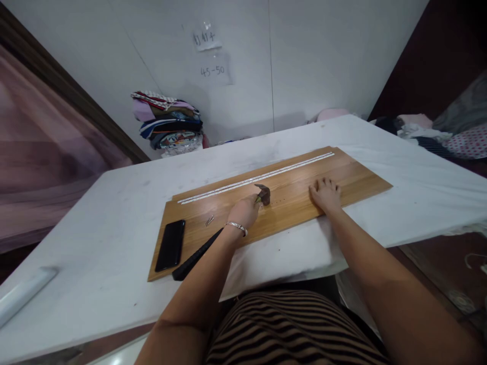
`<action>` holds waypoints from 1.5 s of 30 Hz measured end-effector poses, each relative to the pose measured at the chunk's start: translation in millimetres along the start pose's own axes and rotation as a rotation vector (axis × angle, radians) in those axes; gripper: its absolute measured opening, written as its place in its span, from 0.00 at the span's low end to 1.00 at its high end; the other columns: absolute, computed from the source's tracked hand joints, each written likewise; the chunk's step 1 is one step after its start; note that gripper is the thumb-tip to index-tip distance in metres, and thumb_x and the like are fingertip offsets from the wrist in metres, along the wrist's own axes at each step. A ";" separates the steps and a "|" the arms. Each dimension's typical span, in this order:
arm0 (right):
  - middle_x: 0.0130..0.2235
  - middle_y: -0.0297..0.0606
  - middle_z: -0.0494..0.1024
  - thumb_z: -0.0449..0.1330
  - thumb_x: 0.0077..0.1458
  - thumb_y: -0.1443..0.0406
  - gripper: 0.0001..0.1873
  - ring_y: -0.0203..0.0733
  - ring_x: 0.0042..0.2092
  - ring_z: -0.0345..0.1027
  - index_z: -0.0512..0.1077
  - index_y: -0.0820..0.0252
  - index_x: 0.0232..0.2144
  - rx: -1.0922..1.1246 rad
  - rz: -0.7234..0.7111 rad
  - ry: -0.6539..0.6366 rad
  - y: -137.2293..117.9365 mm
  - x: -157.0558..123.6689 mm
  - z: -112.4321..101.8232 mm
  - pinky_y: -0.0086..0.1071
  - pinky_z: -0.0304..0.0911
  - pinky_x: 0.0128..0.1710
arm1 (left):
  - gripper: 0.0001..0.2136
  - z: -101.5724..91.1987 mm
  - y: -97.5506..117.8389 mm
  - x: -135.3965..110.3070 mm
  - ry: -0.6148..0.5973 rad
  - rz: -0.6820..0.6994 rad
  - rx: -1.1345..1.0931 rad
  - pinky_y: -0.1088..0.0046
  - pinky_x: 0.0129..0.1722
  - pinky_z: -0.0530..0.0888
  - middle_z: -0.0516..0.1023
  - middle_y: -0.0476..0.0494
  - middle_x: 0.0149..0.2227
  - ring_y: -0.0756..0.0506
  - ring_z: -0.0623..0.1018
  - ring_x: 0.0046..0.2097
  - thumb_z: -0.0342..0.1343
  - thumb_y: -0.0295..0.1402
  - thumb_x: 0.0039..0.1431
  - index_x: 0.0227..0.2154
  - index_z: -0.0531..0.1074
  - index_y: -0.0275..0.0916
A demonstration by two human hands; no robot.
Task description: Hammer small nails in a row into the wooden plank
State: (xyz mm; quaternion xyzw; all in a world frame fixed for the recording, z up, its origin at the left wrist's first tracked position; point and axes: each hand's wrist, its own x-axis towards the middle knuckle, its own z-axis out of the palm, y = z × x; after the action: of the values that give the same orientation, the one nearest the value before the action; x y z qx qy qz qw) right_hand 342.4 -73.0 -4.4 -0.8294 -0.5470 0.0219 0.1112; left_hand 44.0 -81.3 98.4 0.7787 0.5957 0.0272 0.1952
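My left hand [243, 212] is wrapped around a claw hammer [198, 256], gripping it close to the metal head. The black handle runs back beneath my wrist toward the lower left. The hammer head is over the middle of a wooden board [297, 177]; I cannot tell whether it touches the wood. A short row of small dark dots shows beside the head. My right hand [326, 195] lies on the board's right part with its fingers spread. A few loose nails [209, 220] rest left of my left hand.
A black phone [170, 245] lies on the board's left end. Long white strips [258, 178] run along its far side. The white table [125, 203] carries a plastic roll [26, 294] at left. Folded clothes [171, 121] are stacked by the wall, where paper notes [212, 71] hang.
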 end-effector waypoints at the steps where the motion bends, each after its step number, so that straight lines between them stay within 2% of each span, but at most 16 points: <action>1: 0.67 0.58 0.66 0.42 0.69 0.55 0.29 0.59 0.67 0.54 0.70 0.66 0.59 0.003 0.000 -0.001 -0.3 -0.2 -0.5 0.54 0.49 0.63 | 0.16 -0.8 0.2 -0.3 0.000 -0.004 0.003 0.67 0.48 0.73 0.83 0.37 0.52 0.40 0.81 0.51 0.47 0.37 0.71 0.54 0.75 0.42; 7: 0.67 0.57 0.66 0.41 0.69 0.55 0.30 0.58 0.67 0.54 0.70 0.67 0.59 -0.001 0.005 -0.015 -2.3 -1.6 -2.2 0.53 0.49 0.63 | 0.17 -5.4 -0.7 0.9 0.012 -0.019 0.013 0.66 0.48 0.73 0.83 0.37 0.51 0.39 0.81 0.50 0.47 0.37 0.71 0.57 0.74 0.43; 14: 0.68 0.58 0.65 0.41 0.69 0.55 0.30 0.58 0.67 0.54 0.70 0.68 0.59 -0.002 0.003 -0.004 -1.9 -0.9 -0.4 0.53 0.48 0.64 | 0.15 -2.3 -0.4 -0.3 -0.004 -0.019 0.027 0.68 0.46 0.74 0.83 0.37 0.49 0.40 0.82 0.49 0.47 0.37 0.71 0.53 0.75 0.42; 21: 0.67 0.57 0.66 0.42 0.69 0.55 0.29 0.59 0.67 0.54 0.70 0.66 0.59 0.013 0.010 -0.001 -0.8 -0.5 0.5 0.54 0.47 0.64 | 0.16 -6.1 -1.1 -0.5 0.015 -0.013 0.032 0.67 0.49 0.73 0.83 0.36 0.51 0.39 0.81 0.52 0.46 0.37 0.71 0.55 0.74 0.43; 28: 0.67 0.57 0.65 0.42 0.69 0.55 0.30 0.59 0.67 0.54 0.69 0.67 0.60 0.004 0.011 -0.003 -0.5 0.5 1.3 0.53 0.47 0.64 | 0.16 0.1 -1.6 -0.5 0.005 -0.003 0.007 0.68 0.47 0.73 0.83 0.38 0.50 0.40 0.82 0.50 0.47 0.38 0.71 0.54 0.74 0.43; 36: 0.67 0.58 0.66 0.42 0.69 0.55 0.30 0.59 0.68 0.54 0.70 0.66 0.59 0.001 0.010 -0.002 -1.3 -0.6 -0.2 0.54 0.47 0.64 | 0.17 -3.8 -2.1 0.3 0.024 -0.013 0.045 0.67 0.47 0.73 0.83 0.37 0.51 0.39 0.81 0.52 0.47 0.37 0.71 0.57 0.73 0.43; 45: 0.67 0.58 0.66 0.41 0.69 0.55 0.30 0.59 0.67 0.55 0.69 0.68 0.59 0.002 0.008 -0.014 -1.7 -0.6 -2.8 0.53 0.49 0.63 | 0.16 0.2 -2.4 0.6 0.001 -0.013 0.041 0.67 0.47 0.73 0.83 0.37 0.50 0.40 0.82 0.50 0.47 0.38 0.71 0.55 0.74 0.43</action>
State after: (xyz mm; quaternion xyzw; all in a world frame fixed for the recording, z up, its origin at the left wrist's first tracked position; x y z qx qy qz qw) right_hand 341.0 -73.3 -1.4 -0.8315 -0.5443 0.0288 0.1079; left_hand 42.0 -80.2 97.3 0.7785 0.6015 0.0141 0.1789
